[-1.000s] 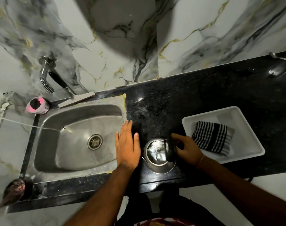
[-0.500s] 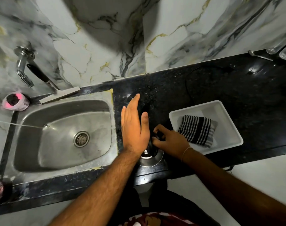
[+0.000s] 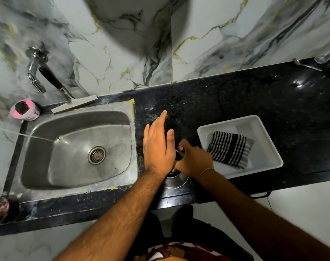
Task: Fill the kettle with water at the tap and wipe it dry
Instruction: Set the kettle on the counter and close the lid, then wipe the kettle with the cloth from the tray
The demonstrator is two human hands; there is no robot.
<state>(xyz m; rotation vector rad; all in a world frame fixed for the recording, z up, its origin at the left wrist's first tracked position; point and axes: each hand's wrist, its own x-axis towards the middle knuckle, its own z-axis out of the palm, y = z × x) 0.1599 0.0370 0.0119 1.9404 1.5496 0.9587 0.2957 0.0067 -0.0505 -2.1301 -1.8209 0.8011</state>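
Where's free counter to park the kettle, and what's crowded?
Free: the dark counter between the sink and the white tray, back toward the wall; also behind the tray. Sink basin is bare. Crowded: front edge, where the left hand and right hand cover the kettle.

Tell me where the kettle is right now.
In the head view the kettle sits on the black counter near its front edge, between the sink and the white tray, mostly hidden under both hands.

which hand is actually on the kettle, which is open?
The right hand is curled around the steel kettle on the black counter. The left hand is flat and open, fingers extended, above it.
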